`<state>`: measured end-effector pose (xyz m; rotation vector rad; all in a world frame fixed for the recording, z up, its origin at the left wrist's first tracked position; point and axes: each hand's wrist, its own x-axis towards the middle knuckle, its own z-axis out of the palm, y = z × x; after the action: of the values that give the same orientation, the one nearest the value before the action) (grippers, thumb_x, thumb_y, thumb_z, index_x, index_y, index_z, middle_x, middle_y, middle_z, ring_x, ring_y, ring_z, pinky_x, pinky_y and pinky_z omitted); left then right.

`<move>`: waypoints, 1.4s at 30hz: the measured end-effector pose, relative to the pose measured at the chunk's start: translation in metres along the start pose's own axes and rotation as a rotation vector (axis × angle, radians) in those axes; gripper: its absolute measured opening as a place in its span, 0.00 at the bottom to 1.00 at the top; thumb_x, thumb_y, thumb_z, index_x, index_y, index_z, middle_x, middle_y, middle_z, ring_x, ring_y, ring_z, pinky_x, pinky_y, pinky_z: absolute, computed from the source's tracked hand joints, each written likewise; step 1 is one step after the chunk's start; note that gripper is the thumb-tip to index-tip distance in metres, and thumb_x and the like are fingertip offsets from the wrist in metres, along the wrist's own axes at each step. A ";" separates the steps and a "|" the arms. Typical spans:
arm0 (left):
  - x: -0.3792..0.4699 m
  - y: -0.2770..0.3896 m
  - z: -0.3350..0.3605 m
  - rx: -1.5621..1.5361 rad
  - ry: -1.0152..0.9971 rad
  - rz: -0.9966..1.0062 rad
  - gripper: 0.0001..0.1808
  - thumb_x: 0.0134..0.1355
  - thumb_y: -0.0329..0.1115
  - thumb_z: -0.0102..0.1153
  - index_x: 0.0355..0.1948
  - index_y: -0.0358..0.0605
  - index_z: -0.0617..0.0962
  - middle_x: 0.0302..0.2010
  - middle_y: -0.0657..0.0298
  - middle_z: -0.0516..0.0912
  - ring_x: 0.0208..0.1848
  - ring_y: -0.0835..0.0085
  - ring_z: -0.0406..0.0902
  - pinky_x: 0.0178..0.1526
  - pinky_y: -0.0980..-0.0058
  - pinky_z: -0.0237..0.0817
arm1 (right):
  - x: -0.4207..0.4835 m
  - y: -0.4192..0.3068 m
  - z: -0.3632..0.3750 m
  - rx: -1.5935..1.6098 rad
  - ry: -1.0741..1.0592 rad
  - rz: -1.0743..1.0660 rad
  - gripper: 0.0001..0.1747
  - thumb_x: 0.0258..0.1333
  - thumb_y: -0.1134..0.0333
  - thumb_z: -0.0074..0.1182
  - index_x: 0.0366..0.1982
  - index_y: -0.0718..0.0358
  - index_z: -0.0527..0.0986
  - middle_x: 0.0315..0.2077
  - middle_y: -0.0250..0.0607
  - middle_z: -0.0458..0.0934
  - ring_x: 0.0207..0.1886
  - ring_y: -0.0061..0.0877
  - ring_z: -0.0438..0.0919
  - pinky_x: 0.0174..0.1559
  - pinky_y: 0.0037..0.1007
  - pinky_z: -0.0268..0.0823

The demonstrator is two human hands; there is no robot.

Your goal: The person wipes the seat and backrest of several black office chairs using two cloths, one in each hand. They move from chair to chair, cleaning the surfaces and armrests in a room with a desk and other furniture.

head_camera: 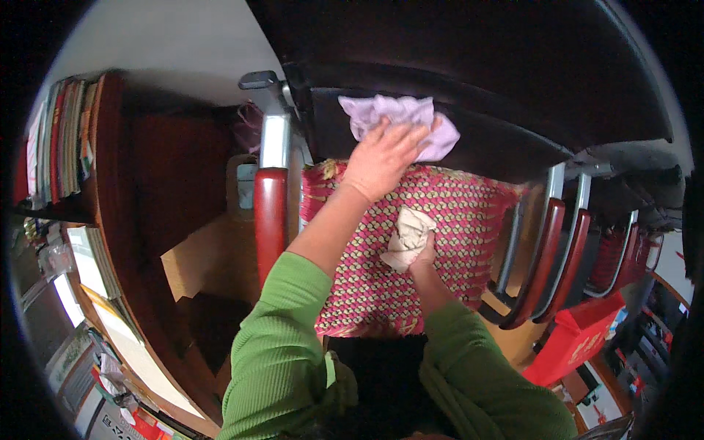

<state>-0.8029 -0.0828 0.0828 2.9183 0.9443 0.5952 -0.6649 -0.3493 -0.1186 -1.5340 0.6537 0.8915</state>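
Note:
My left hand [385,157] holds a lavender cloth [440,140] flat against the black chair backrest [489,135], with its fingers spread over the fabric. Lower down, a crumpled off-white cloth [412,234] is gripped in my right hand [423,258], above the seat. A woven pink and cream seat mat [462,220] with ragged edges covers that seat. Chair arms with reddish wood pads and bright metal stand on both sides: the left armrest [271,220] near my left forearm, the right armrest [544,242] beyond the mat's edge.
A dark wooden bookcase [110,181] with upright books [66,137] and stacked papers [96,256] rises at the left. More chairs [621,253] line up at the right, and a red bag [583,330] stands in front of them. A cardboard piece [192,264] lies near the bookcase.

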 end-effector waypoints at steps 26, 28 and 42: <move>-0.318 0.101 -0.129 -0.181 0.049 -0.953 0.25 0.53 0.30 0.51 0.54 0.37 0.77 0.57 0.39 0.73 0.59 0.39 0.67 0.64 0.50 0.56 | -0.008 -0.015 0.009 -0.122 -0.291 0.189 0.37 0.64 0.37 0.39 0.61 0.57 0.70 0.55 0.42 0.76 0.55 0.45 0.75 0.55 0.56 0.68; -0.325 0.117 -0.127 -0.121 0.098 -1.019 0.24 0.54 0.32 0.49 0.53 0.37 0.78 0.56 0.40 0.74 0.58 0.40 0.68 0.61 0.49 0.58 | -0.046 -0.023 0.022 -0.247 -0.203 -0.042 0.33 0.64 0.43 0.46 0.57 0.64 0.72 0.48 0.44 0.79 0.47 0.40 0.80 0.48 0.47 0.74; -0.303 0.110 -0.105 -0.071 0.327 -1.587 0.22 0.58 0.39 0.42 0.46 0.39 0.80 0.42 0.49 0.81 0.45 0.46 0.76 0.50 0.53 0.65 | -0.311 0.056 0.167 -1.572 -1.145 -1.126 0.37 0.59 0.65 0.49 0.70 0.62 0.57 0.52 0.67 0.73 0.61 0.57 0.67 0.66 0.50 0.52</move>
<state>-1.0044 -0.3555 0.0881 1.1674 2.5203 0.7896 -0.9110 -0.2184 0.1055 -1.7476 -1.9823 1.0976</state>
